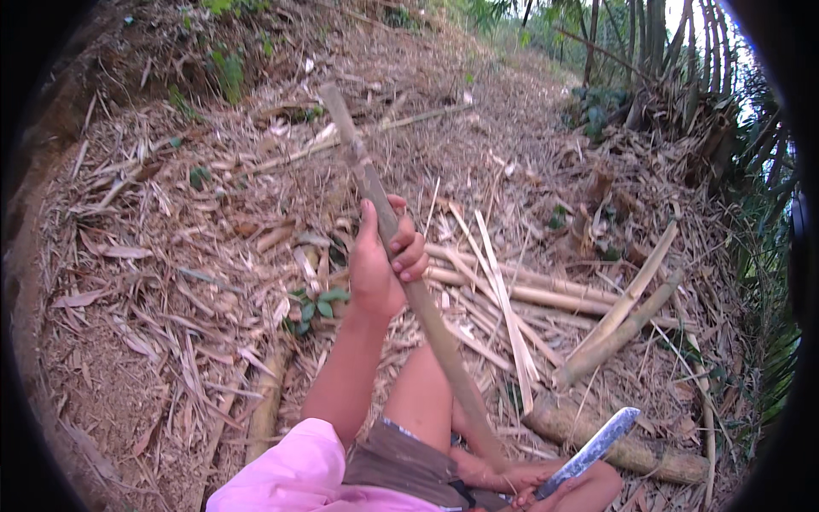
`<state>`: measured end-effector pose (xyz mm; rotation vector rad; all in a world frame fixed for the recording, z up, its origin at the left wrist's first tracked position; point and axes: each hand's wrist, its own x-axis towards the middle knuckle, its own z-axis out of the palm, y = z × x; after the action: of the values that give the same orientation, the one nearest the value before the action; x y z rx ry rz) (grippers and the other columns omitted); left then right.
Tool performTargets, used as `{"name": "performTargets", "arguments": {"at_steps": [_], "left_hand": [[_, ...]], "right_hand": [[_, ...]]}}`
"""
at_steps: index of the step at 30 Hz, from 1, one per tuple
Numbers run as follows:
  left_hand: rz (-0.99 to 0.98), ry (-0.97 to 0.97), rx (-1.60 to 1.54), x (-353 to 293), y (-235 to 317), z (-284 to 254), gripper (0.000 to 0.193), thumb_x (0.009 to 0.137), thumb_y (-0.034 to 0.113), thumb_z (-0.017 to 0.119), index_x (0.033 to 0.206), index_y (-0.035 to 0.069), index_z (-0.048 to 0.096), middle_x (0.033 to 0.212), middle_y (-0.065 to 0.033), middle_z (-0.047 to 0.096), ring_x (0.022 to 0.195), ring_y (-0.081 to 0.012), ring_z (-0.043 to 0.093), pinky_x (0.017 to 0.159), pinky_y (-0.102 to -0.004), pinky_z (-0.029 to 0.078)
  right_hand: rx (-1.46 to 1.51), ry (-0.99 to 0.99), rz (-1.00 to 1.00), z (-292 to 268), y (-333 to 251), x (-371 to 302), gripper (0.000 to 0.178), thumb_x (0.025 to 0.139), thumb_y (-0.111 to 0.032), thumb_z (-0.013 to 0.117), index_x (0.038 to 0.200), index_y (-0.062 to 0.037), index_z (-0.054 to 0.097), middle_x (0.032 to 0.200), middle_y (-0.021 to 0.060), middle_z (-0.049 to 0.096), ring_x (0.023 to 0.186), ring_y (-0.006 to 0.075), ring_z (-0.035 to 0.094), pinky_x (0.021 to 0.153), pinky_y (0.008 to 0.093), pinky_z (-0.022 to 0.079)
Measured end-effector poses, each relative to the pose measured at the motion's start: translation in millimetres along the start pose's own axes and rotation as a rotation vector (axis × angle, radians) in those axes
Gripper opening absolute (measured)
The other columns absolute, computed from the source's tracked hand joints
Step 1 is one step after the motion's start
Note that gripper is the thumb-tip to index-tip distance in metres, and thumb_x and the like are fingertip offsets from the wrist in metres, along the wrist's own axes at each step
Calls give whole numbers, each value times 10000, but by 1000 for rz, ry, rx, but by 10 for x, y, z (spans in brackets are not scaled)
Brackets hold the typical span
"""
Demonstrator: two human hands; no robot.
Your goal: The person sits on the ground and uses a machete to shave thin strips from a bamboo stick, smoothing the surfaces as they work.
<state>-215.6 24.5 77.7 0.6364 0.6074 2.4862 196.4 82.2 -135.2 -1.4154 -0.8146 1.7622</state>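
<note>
My left hand (375, 269) is raised in the middle of the view, wrapped around a long bamboo pole (439, 341). The pole slants from its far end, up and left of the hand, down to my folded legs at the lower right. By my legs at the bottom edge, my right hand (527, 497) is partly cut off, its fingers closed at the base of a machete (595, 448). The machete's blade points up and to the right, apart from the pole. Its handle is mostly hidden.
Split bamboo strips (505, 299) and bamboo poles (563, 299) lie ahead to the right. A thick bamboo log (636, 452) rests beside the machete, another bamboo piece (271, 397) at left. Dry leaves (162, 341) cover the ground; standing bamboo stems (653, 38) rise at the far right.
</note>
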Motion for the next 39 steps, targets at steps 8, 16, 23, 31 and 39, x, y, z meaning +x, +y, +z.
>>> {"name": "performTargets", "arguments": {"at_steps": [8,16,23,31,39], "left_hand": [[-536,-172,584,166,374,637,639,1013,622,241,908,58,523,562,67,332,405,-49,305,353,-207,265],[-1044,-276,552,-807,-483,446,575,1042,556,275,912,68,551,620,18,410,410,-56,329,383,-208,311],[-1091,-211,362,-1542,-1028,299,405,1043,418,276,989,88,504,665,22,418,422,-49,298,382,-203,251],[-891,-460,908,-1884,-1195,254,302,1047,317,470,1019,29,558,778,-12,514,598,-67,444,538,-245,397],[-699,-519,1160,-2030,-1300,176,281,1056,225,451,1005,-26,567,721,-101,547,653,-181,505,616,-368,444]], "right_hand": [[-389,7,-354,261,-418,78,553,1046,-493,380,1125,-9,637,840,129,640,719,200,587,662,335,487],[-920,-159,-1254,888,-1160,-264,579,978,-563,477,902,-6,614,707,149,598,608,261,625,523,366,453],[-1344,-121,-1423,944,-1322,-163,492,912,-534,592,745,-77,520,627,88,552,549,248,615,490,346,486],[-1429,-99,-1475,837,-1290,-22,471,933,-535,563,747,-104,535,612,60,563,531,215,623,460,345,495],[-1458,-164,-1379,672,-1210,147,472,900,-535,603,734,-98,543,612,81,568,538,248,617,487,366,488]]}}
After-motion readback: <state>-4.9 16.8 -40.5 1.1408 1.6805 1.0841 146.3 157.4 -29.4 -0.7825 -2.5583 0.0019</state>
